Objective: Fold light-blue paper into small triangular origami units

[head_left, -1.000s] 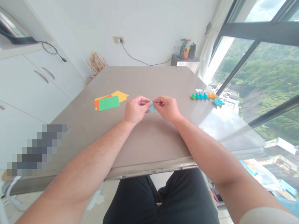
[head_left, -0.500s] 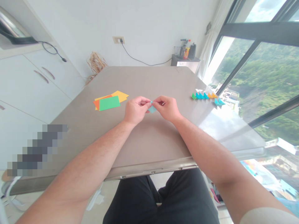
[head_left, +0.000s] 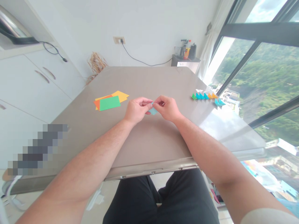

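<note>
A small piece of folded light-blue paper (head_left: 153,111) is pinched between my two hands above the middle of the table. My left hand (head_left: 138,109) grips its left side with thumb and fingers. From the other side, my right hand (head_left: 167,108) pinches its upper right part, and the fingertips of both hands nearly meet. The fingers cover much of the paper, so its full shape is hidden. To the left lie flat paper sheets, a green sheet (head_left: 109,103) on top of orange and yellow ones. On the right stands a row of small folded paper boats (head_left: 201,96) in green, blue and orange.
The grey-brown table (head_left: 149,140) has its front edge just before my lap. Windows (head_left: 263,68) run along the right side. At the far end, a small cabinet (head_left: 187,63) holds bottles and a dark jug. A blurred-out patch (head_left: 39,149) covers something at the left edge.
Both hands stay nearly in place on the folded paper. The paper's lower part shows slightly lower and further right. The sheets and boats have not moved.
</note>
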Demonstrator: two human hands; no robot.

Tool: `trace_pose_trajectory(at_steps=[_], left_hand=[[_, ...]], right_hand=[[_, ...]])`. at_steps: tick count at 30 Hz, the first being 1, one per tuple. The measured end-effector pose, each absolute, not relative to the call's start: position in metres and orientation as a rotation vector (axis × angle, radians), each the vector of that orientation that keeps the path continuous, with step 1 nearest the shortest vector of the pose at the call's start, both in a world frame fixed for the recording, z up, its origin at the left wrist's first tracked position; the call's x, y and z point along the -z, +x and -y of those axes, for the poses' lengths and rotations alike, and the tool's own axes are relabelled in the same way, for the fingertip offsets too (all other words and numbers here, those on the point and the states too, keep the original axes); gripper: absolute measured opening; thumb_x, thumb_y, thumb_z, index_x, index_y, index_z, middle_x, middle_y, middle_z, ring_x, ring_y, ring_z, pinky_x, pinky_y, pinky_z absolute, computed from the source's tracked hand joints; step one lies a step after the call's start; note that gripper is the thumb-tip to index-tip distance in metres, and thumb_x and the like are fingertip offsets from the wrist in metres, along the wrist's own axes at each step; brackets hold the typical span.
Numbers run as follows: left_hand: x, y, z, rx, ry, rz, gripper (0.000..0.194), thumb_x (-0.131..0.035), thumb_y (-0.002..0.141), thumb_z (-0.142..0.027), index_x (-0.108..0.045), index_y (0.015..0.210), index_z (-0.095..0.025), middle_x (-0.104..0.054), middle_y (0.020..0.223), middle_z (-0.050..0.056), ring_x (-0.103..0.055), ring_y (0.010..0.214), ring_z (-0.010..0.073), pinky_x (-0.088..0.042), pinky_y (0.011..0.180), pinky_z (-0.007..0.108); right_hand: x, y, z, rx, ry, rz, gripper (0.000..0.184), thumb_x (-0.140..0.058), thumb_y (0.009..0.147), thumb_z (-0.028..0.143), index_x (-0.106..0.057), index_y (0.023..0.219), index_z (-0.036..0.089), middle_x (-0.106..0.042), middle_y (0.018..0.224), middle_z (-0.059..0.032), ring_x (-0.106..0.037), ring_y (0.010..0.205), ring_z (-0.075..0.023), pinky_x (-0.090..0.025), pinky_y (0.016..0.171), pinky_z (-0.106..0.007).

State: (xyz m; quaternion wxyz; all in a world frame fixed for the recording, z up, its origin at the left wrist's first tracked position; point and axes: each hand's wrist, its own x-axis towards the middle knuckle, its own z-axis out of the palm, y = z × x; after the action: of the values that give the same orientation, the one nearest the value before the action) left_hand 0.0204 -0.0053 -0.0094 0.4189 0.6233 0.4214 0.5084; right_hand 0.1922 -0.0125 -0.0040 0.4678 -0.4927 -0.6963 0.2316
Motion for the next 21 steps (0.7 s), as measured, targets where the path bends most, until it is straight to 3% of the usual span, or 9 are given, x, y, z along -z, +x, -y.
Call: trace_pose_trajectory(at_steps=[13,21], left_hand=[[0.009,0.019,0.005,-1.198,1.621,-1.08,0.017,-0.076,0.079,-0.033,-0.07,0.08,-0.017,-0.072,0.073,0.004,-0.071,0.066,0.0167,-0.062,0.06,0.028],[0.011,0.012,-0.006,-1.388,1.707,-1.281,0.012,-0.067,0.083,-0.031,-0.064,0.082,-0.02,-0.067,0.069,0.0,-0.06,0.057,0.0128,-0.048,0.048,0.022]], right_hand=[[0.004,0.196,0.012,-0.558,-1.244,1.825,0.016,-0.062,0.08,0.033,-0.066,0.074,0.019,-0.063,0.067,0.0013,-0.051,0.062,-0.0119,-0.039,0.059,-0.026],[0.003,0.196,0.015,-0.533,-1.206,1.803,0.018,-0.071,0.076,0.032,-0.07,0.091,0.021,-0.067,0.076,0.0018,-0.056,0.064,-0.0128,-0.045,0.066,-0.028]])
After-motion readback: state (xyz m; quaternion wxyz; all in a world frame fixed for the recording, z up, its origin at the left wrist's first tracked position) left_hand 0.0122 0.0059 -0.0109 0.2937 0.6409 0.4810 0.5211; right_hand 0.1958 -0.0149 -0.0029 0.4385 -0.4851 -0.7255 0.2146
